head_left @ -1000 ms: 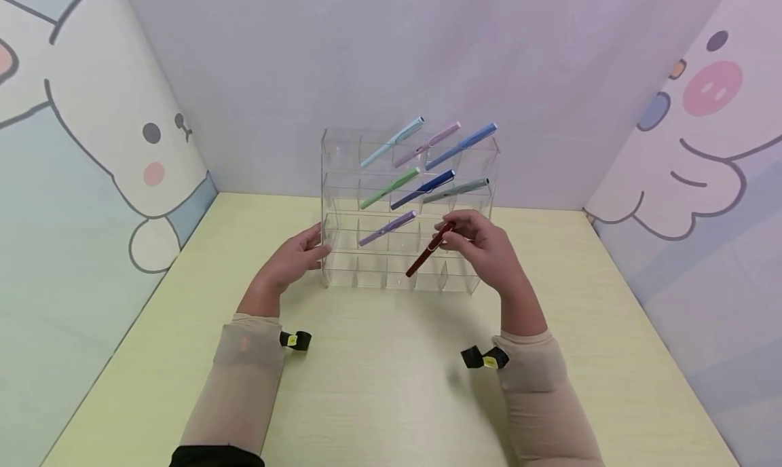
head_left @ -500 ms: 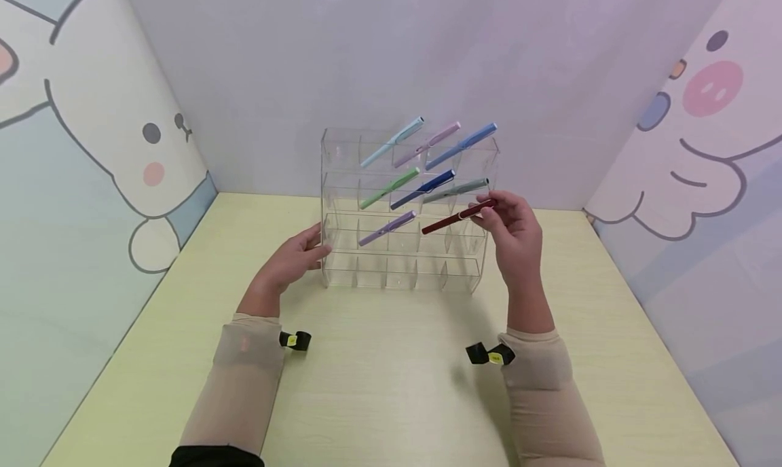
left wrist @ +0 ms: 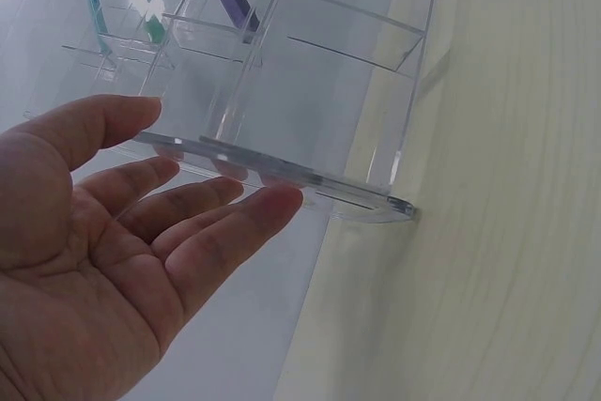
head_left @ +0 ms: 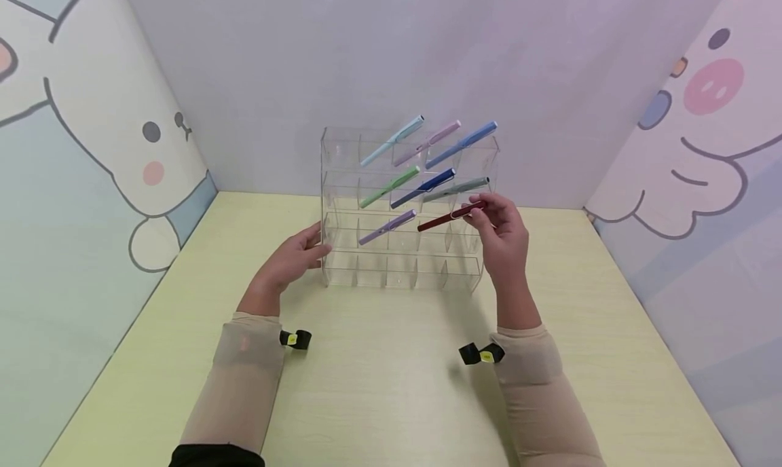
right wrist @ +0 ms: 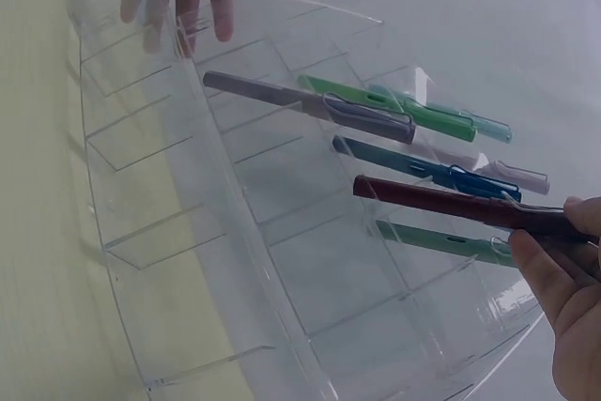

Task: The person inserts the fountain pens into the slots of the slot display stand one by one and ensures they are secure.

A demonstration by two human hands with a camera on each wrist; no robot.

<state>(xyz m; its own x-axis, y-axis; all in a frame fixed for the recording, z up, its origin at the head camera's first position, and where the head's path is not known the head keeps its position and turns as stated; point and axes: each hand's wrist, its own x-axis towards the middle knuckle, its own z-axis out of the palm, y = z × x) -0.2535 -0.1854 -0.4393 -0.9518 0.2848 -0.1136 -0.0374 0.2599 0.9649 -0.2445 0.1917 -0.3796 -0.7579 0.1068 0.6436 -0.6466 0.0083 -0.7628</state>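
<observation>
A dark red pen (head_left: 449, 217) with a clip hangs tilted in front of the third tier of a clear acrylic rack (head_left: 400, 263). My right hand (head_left: 506, 233) pinches its upper end between thumb and fingers. Left of it, a purple pen (head_left: 387, 227) leans in the same tier. My left hand (head_left: 296, 260) rests at the rack's left side; in the left wrist view its fingers (left wrist: 235, 237) are fairly straight, tips at the clear side panel. Above the red pen, a green pen (head_left: 389, 187), a dark blue pen (head_left: 423, 188) and a grey-green pen (head_left: 456, 189) lean in the second tier.
In the top tier lean a light blue pen (head_left: 392, 141), a pink pen (head_left: 427, 143) and a blue pen (head_left: 461, 145). Dividers split each tier. The rack stands on a pale wooden table (head_left: 391, 385), with cartoon-printed panels (head_left: 690, 114) at both sides.
My right hand has raised the red pen from before the lowest tier to the third tier, tilting it flatter, then shifted slightly left. The left hand has stayed at the rack's side.
</observation>
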